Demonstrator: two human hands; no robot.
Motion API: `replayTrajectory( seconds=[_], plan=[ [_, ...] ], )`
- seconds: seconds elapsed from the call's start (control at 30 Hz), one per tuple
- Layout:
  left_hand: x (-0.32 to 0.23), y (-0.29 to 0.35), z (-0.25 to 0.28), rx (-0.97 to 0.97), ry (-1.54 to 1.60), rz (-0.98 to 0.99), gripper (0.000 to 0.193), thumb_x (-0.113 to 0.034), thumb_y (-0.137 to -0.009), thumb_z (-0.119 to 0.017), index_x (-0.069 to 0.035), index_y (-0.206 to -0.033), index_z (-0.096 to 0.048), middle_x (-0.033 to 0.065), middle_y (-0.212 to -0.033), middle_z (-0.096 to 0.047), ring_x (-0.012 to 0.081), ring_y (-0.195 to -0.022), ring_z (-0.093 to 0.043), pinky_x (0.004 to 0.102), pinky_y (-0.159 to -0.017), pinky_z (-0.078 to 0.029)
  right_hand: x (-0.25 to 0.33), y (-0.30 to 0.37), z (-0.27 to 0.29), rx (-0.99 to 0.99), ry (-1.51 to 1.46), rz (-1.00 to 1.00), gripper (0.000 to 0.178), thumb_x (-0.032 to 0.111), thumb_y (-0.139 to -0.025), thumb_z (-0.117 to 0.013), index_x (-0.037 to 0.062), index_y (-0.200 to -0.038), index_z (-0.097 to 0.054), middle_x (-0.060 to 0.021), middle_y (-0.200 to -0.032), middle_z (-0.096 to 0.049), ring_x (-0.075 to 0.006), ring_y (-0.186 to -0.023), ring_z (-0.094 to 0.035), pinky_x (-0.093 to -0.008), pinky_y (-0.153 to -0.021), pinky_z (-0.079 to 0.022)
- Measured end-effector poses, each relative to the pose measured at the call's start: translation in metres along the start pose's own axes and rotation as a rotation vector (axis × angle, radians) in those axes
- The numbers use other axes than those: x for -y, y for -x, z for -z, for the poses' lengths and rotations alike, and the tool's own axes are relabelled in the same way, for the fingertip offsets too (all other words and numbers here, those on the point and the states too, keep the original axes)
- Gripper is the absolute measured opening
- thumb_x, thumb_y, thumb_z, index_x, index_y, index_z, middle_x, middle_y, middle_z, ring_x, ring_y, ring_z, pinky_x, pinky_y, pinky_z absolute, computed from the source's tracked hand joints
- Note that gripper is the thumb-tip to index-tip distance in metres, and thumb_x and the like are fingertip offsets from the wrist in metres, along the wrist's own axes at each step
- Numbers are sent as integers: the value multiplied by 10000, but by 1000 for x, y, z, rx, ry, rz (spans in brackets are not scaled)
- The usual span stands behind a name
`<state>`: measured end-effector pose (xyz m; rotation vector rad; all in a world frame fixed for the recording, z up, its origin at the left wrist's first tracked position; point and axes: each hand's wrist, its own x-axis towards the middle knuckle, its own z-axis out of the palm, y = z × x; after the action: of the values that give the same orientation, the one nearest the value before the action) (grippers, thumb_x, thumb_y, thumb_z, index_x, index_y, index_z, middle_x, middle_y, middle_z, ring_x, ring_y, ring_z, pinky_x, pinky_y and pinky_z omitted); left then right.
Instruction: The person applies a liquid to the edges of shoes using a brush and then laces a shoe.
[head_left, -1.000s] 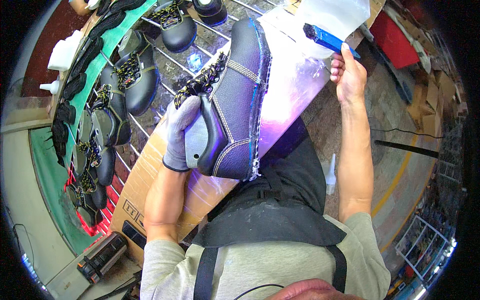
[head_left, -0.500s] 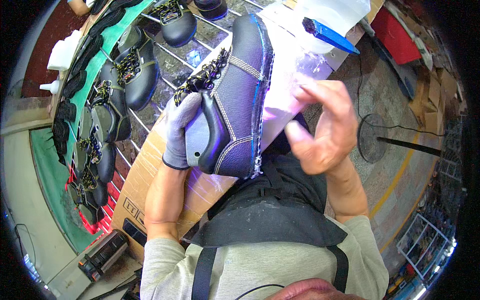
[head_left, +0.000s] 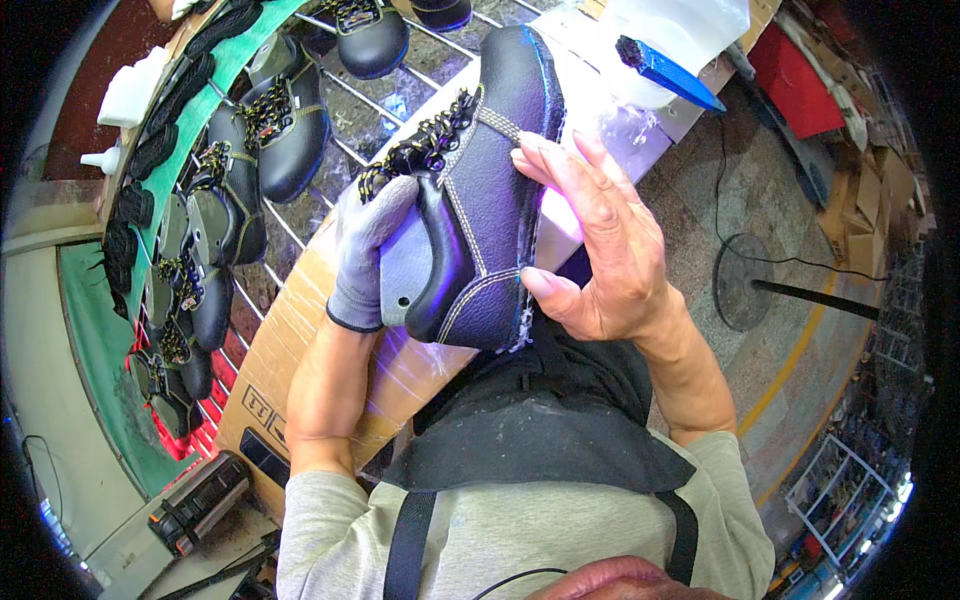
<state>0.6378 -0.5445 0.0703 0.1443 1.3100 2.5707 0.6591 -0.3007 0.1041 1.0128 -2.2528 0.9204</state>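
The gloved left hand point(head_left: 366, 255) is closed on a black leather lace-up shoe point(head_left: 490, 215) at its ankle opening, where a smooth grey block with a small hole point(head_left: 407, 268) fills it. The shoe lies between the two hands, toe pointing away from the person, its rough lower edge turned to the right. The bare right hand point(head_left: 612, 250) is open, thumb and fingers spread at that edge; whether every fingertip touches is hard to tell.

Beyond the right hand, a blue-handled brush with dark bristles point(head_left: 678, 80) rests against a translucent white plastic container point(head_left: 690, 28). Under the hands runs a table covered in brown cardboard point(head_left: 285, 345); left of the gloved hand, more black laced shoes point(head_left: 300, 150) sit on metal bars.

The step in hand looks like handling the shoe's lower edge; the next move seems to call for a steady left grip and light fingertip contact there.
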Motion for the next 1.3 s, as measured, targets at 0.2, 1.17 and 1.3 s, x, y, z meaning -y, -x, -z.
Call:
replayTrajectory(
  seconds=[0.2,1.17,1.3],
  plan=[
    [-2,3,4,-30,5,4,402,-183,-981,-610,52,-1307,-621,140,-1190,-709,196,-995,-712,350,-895,-584,7,29,22,-355,-211,-158,555,260,-1006,-517,-166,-1361,-498,-285,-1195,-678,-358,-1085,-710,-487,-962,-560],
    [-95,-451,-124,24,-831,-681,315,-285,-962,-639,-7,-1077,-735,132,-1008,-747,235,-917,-709,364,-788,-552,-101,38,-22,-190,-723,-764,201,88,-883,-741,-44,-1034,-729,-109,-814,-740,-128,-699,-693,-259,-629,-549],
    [-48,-507,-144,-237,-1142,-651,427,-425,-895,-675,-25,-1021,-754,219,-941,-745,351,-920,-721,415,-819,-542,-109,39,-22,-201,-669,-660,209,51,-865,-739,-50,-1046,-710,-132,-828,-728,-169,-702,-707,-276,-630,-563]
  ],
)
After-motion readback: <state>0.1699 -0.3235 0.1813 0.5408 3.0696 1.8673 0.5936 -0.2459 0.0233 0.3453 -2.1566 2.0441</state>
